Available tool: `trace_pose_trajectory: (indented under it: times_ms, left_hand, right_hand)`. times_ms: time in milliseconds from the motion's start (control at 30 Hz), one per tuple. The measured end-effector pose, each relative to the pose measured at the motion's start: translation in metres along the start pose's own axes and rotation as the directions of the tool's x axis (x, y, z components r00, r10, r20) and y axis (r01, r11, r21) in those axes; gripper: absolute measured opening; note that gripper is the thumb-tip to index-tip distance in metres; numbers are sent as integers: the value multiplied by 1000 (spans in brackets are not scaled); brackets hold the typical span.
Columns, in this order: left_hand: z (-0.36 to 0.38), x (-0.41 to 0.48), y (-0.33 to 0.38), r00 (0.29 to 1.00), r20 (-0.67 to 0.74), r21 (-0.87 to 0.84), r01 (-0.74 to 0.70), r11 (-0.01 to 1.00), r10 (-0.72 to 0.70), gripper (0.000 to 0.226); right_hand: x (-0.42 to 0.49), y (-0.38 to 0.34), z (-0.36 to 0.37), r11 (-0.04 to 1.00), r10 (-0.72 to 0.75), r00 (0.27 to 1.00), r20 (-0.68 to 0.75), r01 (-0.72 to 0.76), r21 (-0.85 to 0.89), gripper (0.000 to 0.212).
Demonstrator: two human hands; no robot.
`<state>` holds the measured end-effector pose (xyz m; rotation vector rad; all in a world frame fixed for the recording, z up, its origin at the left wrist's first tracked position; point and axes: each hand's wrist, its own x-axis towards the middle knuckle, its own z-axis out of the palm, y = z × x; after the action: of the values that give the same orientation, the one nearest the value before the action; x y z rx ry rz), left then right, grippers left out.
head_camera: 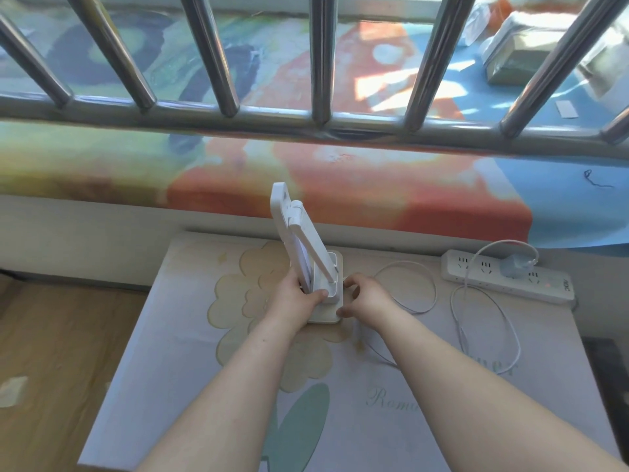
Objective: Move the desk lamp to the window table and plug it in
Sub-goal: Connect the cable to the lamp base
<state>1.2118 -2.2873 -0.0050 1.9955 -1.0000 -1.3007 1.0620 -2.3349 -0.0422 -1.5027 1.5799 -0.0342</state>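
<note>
Left hand (296, 298): grip clenched round lamp (287, 229) low at its base. Lamp upright mid-surface (170, 335), head tilting to 11 o'clock. Right hand (369, 296) at base's 3 o'clock, grip curled on the edge, can't tell what it pinches. Cord (435, 292) loops toward 3 o'clock, plug (514, 267) seated in power strip (544, 287)

Right of the grip, the power strip (503, 279) is showing "AOC"; nearer the person, the tablecloth (391, 420) is showing cursive "Rom…", the rest hidden.
</note>
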Motion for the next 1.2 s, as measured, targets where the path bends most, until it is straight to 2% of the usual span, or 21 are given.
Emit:
trace_pose_trajectory:
  times_ms: [367, 633, 900, 1133, 1200]
  left_hand:
    - [0, -1, 3, 1000, 3, 19, 0, 1000, 0, 45]
    - [0, -1, 3, 1000, 0, 25, 3, 1000, -3, 45]
    - [0, 0, 0, 1000, 11, 57, 0, 998, -1, 42]
    - [-1, 4, -5, 1000, -11, 90, -14, 996, 15, 24]
    - [0, 5, -7, 1000, -11, 94, -18, 995, 19, 21]
  right_hand:
    - [2, -2, -2, 1000, -1, 1000, 20, 1, -13, 52]
    - [-6, -3, 3, 999, -3, 1000, -18, 2, -50, 47]
    - [-28, -22, -9, 955, 53, 998, -36, -40, 294, 23]
    - [-46, -22, -7, 944, 37, 999, -27, -26, 328, 47]
    - [-46, -24, -5, 947, 46, 998, -34, -33, 320, 47]
